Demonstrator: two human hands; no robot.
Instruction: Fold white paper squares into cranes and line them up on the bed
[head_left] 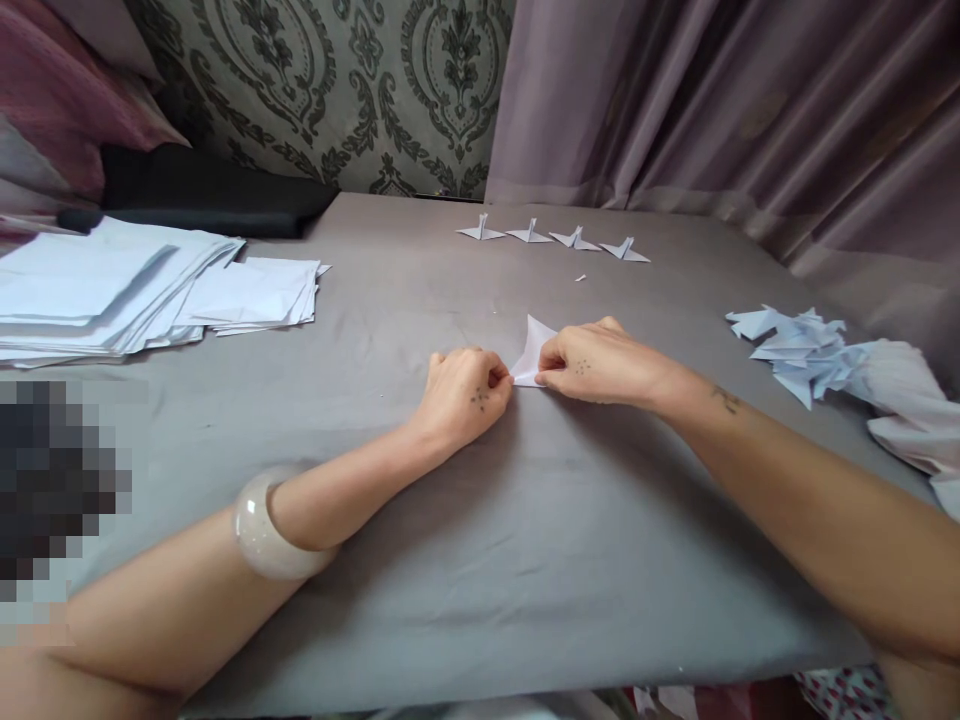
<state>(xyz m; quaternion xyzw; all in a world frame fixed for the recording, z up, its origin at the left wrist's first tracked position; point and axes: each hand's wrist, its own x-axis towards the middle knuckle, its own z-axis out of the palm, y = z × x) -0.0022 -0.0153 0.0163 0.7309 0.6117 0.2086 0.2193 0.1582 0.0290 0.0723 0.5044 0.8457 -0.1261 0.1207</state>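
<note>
A small piece of folded white paper (531, 350) is between my hands, over the middle of the grey cloth-covered table (450, 560). My left hand (466, 396) pinches its left corner with thumb and finger. On the paper's right side, my right hand (596, 362) grips it between thumb and curled fingers. Part of the paper is hidden behind the right fingers. Its upper tip points away from me.
Several folded paper cranes (529, 233) stand in a row at the back. To the right lies a heap of folded paper pieces (806, 350) beside bunched pale cloth (911, 400). Stacked white paper sheets (97, 290) and a black folded cloth (210, 190) are at the left.
</note>
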